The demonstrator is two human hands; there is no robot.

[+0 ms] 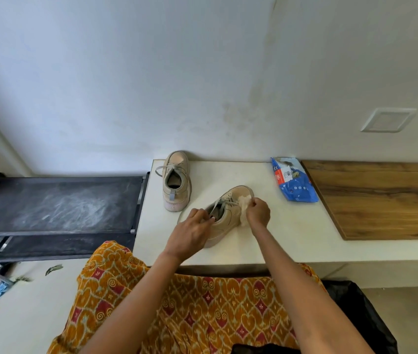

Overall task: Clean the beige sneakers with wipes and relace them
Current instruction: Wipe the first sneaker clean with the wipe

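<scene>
Broadly, from big to small: white counter (pixel 292 233) across the middle; dark dusty shelf (pixel 57 203) at nine o'clock of it; wooden board (pixel 381 198) at three o'clock; far sneaker (pixel 176 181) at eleven o'clock against the wall, laces loose; near sneaker (pixel 224 215) at centre, toe toward one o'clock; blue wipes pack (pixel 293 183) at two o'clock of it; left hand (pixel 190 235) gripping the near sneaker's heel collar; right hand (pixel 258 212) pinching a crumpled wipe (pixel 244 201) against its side.
</scene>
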